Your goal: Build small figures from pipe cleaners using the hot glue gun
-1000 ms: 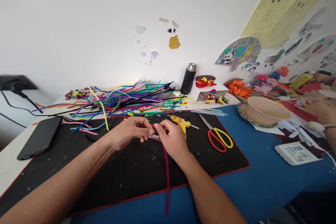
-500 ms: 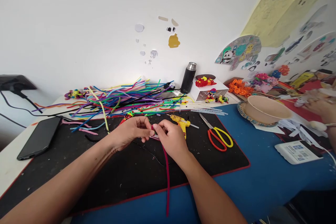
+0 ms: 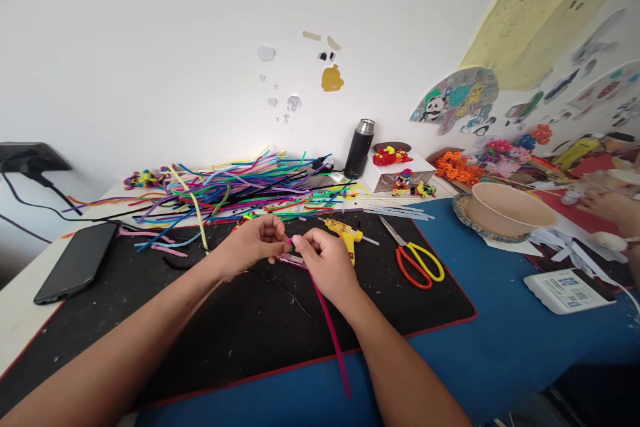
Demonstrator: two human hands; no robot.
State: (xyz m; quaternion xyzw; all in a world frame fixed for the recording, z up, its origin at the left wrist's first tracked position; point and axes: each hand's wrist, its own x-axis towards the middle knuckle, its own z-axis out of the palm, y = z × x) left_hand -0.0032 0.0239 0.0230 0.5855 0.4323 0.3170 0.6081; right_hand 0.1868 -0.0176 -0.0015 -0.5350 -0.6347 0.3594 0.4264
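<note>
A magenta pipe cleaner runs from my fingertips under my right palm and hangs down past the front edge of the black mat. My right hand pinches it between thumb and forefinger. Its bent upper end sits at the fingertips of my left hand, whose thumb and forefinger are closed on it; the exact grip is partly hidden. Just below the fingertips, a small pink-edged item lies on the mat. Behind my right hand rests a yellow hot glue gun. Scissors with red and yellow handles lie to the right.
A heap of coloured pipe cleaners spreads along the wall. Also on the table are a phone, a black flask, glue sticks, a beige bowl and a white box. Another person's hand is at far right.
The hanging end of the pipe cleaner has swung to the right. My left hand has shifted slightly left, uncovering more of the pink-edged item.
</note>
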